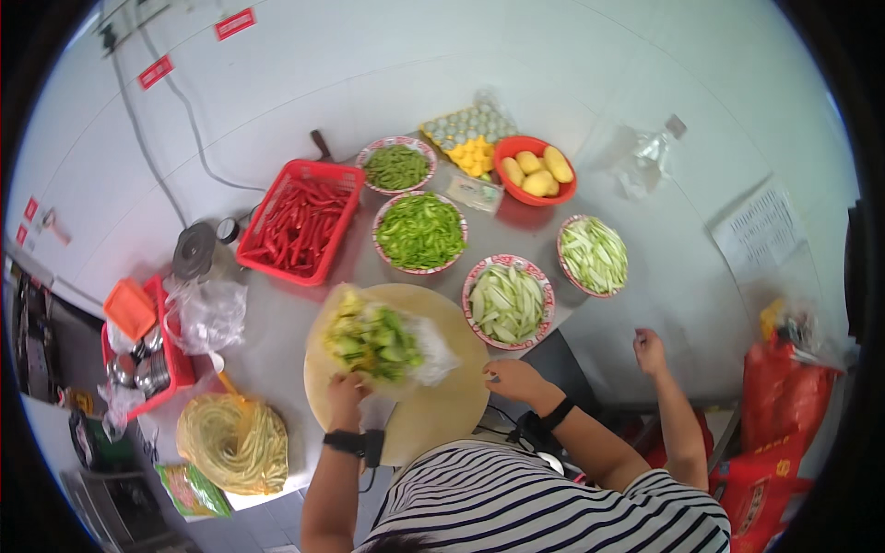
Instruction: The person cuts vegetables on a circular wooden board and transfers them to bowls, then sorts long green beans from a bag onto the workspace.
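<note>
My left hand (348,395) grips the near edge of a clear plastic bag (434,351) with green and yellow leafy vegetables (377,340) in or on it, over a round cutting board (442,418). At the board's right edge is my right hand (515,381), fingers bent; whether it holds anything does not show clearly. Just beyond it stands a patterned bowl (547,325) of pale green slices. A bowl of green strips (422,231) stands behind the board.
A red basket (250,259) of red chilies, a bowl of green pieces (396,167), an egg tray (473,131) and a red bowl of peeled potatoes (538,183) stand further back. Another person's forearm and hand (650,352) are at right. A yellow bag-lined container (231,442) stands left.
</note>
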### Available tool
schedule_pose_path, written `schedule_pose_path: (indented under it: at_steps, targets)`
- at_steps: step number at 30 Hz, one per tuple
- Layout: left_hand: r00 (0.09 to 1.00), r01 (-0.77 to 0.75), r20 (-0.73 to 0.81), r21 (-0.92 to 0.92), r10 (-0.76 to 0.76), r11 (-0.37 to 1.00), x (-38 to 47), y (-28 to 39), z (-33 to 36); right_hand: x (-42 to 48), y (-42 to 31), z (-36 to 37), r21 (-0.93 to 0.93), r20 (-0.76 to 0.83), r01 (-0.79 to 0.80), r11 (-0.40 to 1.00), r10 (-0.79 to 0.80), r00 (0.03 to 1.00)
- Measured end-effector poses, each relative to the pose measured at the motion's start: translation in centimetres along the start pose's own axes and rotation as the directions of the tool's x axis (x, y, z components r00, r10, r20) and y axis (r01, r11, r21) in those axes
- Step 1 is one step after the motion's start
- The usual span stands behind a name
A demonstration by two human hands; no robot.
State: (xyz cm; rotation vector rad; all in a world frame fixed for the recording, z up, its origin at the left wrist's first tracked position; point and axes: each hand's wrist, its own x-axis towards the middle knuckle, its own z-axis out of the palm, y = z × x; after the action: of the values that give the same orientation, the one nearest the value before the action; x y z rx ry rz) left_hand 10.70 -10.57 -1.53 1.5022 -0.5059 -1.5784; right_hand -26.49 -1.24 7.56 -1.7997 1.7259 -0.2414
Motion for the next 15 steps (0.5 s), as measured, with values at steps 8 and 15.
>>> schedule_pose_path:
  at_steps: [8, 15]
  targets:
    - [0.988, -0.07, -0.144, -0.135, 0.051, 0.988, 3.1, 5.9, -15.8, 0.5, 7.7, 3.2, 0.856, 0.28, -0.465, 0.226, 0.554, 0.784]
    - [0.937, 0.004, -0.32, -0.395, -0.142, 0.918, 11.4, 3.6, -26.7, 4.4, 8.8, 3.6, 0.916, 0.25, 0.075, -0.394, 0.706, 0.662]
